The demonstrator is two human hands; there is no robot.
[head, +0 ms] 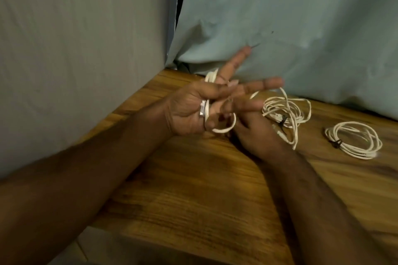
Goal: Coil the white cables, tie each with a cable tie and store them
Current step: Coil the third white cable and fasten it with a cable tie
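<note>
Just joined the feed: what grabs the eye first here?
Two bare hands meet at centre: the left hand has a white cable looped around it, while the right hand works against it. On the wooden table to the right lie a tied coil and, nearer the hands, a looser coil.

Wooden table (193,189) against draped cloth (280,17)

This looks like a makeshift work corner indoors rather than a furnished room: a wood-grain table (193,178) fills the lower frame, and hanging cloth sheets, grey (75,49) at upper left and pale blue-green (280,17) at upper right, screen off everything behind it.
</note>
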